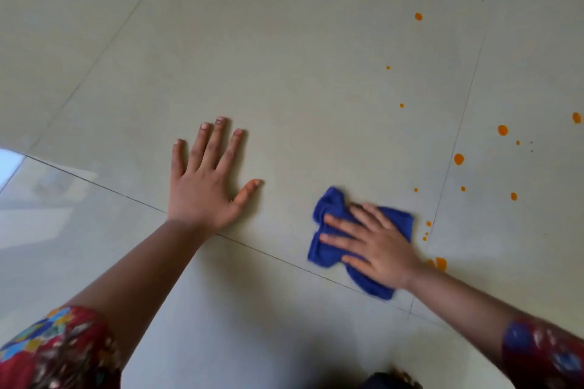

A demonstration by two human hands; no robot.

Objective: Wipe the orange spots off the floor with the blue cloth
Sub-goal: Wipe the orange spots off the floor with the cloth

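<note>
Blue cloth (328, 224) crumpled, long axis near-far, under right hand (379, 246).

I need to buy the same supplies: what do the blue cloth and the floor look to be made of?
Blue cloth: soft, matte woven or terry fabric, judging by its bunched folds under the right hand. Floor: large pale tiles, probably glazed ceramic or vitrified, with thin grout lines and a glossy reflection at the left edge.
</note>
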